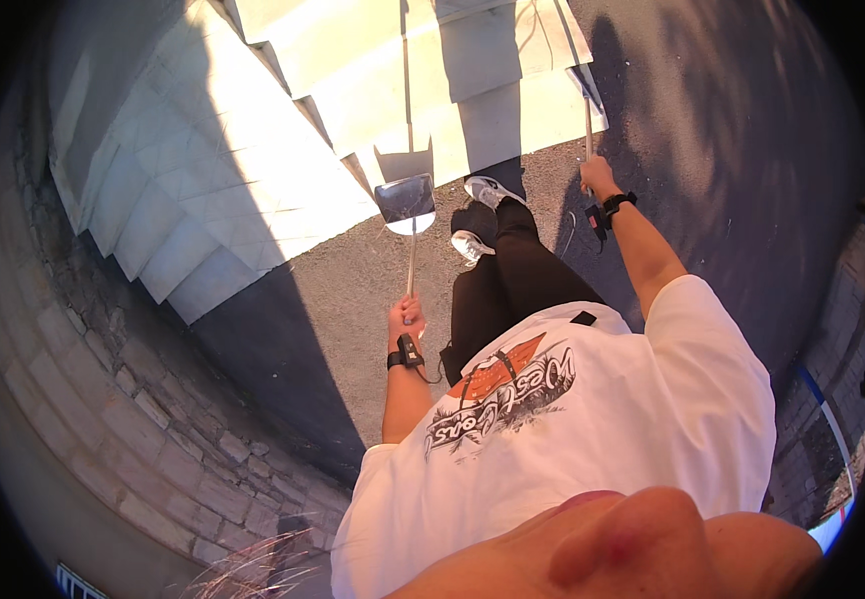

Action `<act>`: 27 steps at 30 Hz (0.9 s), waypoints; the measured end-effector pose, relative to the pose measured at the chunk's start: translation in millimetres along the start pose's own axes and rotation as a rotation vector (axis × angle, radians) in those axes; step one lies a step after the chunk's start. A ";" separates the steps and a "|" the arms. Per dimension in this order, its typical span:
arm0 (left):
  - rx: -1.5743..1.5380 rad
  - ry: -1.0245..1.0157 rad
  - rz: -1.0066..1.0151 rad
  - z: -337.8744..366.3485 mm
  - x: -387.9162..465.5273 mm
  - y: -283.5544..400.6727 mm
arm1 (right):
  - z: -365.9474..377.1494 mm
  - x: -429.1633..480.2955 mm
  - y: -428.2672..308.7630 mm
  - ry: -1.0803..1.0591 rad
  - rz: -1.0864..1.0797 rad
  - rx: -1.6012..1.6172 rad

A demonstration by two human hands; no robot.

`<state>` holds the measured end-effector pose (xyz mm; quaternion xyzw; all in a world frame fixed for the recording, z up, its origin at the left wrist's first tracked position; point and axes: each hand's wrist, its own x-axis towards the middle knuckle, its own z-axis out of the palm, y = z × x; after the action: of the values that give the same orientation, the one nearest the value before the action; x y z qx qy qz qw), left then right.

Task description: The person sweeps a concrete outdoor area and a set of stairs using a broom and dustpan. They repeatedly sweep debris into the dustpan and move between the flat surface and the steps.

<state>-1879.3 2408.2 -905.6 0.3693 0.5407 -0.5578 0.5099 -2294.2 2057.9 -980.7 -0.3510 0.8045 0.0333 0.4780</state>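
Observation:
My left hand [406,318] is closed around the pale, thin handle of what looks like a long-handled dustpan [405,196]. Its shiny, wide pan lies beyond the hand, by the corner of the lowest stone step. Whether the pan touches the ground cannot be told. Out to the right, my right hand [599,177] grips a second thin stick [589,123]. That stick points away from me to a small bluish-white flat end [581,81] beside the step edge; its kind is unclear. Both wrists wear black bands with small devices.
Pale stone steps [275,142] rise ahead and to the left, partly in bright sun. My shoes [486,191] stand on asphalt [350,292] close to the lowest step. A stone block wall [133,479] curves along the left. Shadows cross the steps and ground.

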 end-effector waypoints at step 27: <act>-0.155 -0.043 0.055 -156.1 95.5 11.0 | 271.3 -112.9 25.7 -0.344 -0.952 -0.575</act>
<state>-1910.2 2546.1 -1022.4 0.3315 0.5609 -0.5078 0.5636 -2073.7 2242.9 -1045.2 -0.7793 0.4277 0.0884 0.4495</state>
